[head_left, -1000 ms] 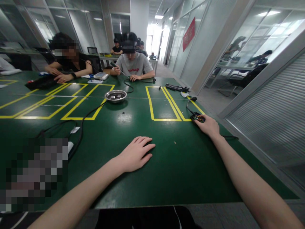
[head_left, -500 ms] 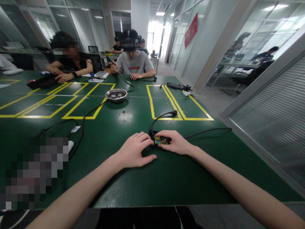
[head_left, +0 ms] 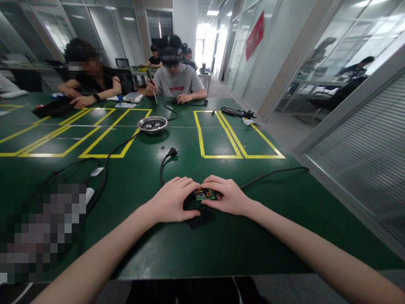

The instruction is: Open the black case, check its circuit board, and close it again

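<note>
one green circuit board (head_left: 201, 196); one round silver metal bowl (head_left: 152, 131); one dark-handled, metal-shafted screwdriver (head_left: 149, 75); one black tripod (head_left: 236, 112); one red wall banner (head_left: 255, 36).

A red poster (head_left: 255, 36) hangs on the glass partition (head_left: 236, 57) along the corridor (head_left: 223, 90), where a ceiling light (head_left: 213, 13) glows and a far window (head_left: 201, 40) shines white; slatted blinds (head_left: 363, 131) stand at right.

Green table (head_left: 247, 245): yellow tape outlines (head_left: 221, 157), metal bowl (head_left: 152, 131), black cord (head_left: 284, 170).

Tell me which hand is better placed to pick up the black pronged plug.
Probably the left hand: the plug lies just beyond it, farther from the right hand. Both flank the green rectangular circuit board.
</note>
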Motion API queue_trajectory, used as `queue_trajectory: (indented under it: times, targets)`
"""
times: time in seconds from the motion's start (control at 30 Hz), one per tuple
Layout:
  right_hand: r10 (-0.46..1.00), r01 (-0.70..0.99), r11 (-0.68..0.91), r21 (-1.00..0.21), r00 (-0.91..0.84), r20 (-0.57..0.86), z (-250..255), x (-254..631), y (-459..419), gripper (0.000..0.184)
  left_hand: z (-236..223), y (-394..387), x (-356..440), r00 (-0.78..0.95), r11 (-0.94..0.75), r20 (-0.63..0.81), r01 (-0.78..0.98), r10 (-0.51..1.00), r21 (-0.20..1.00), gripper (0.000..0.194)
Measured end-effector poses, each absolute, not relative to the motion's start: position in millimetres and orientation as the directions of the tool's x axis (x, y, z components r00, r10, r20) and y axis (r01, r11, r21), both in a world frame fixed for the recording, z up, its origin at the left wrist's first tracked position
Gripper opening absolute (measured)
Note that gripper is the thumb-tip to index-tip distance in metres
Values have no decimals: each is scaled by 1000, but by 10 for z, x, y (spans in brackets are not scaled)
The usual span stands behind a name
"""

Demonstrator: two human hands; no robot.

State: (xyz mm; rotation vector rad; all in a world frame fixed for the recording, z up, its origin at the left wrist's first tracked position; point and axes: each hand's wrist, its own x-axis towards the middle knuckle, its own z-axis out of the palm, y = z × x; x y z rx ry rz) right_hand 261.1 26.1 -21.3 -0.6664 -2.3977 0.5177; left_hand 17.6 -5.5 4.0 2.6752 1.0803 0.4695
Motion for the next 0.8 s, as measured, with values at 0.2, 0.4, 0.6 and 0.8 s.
queue_trajectory:
  times: [0.2,0.4,0.6,0.8]
  targets:
    - [627,403,740,-538,-703,336,-72,2879,441,35,17,-38,164,660,-688,206,658,723,305,61]
    - [639,366,709,-603,-694,330,-14,3060,533,14,7,-7,141,638,-662,184,693,748,288,69]
    - [569,278,769,-576,-708,418,-93,2774,353,19,-29,51,83,643,-655,153,694,751,298,73]
    - [628,366,756,-542,-637,446,-261,2634,355,17,-11,125,-2,610,-612,118,724,783,319,73]
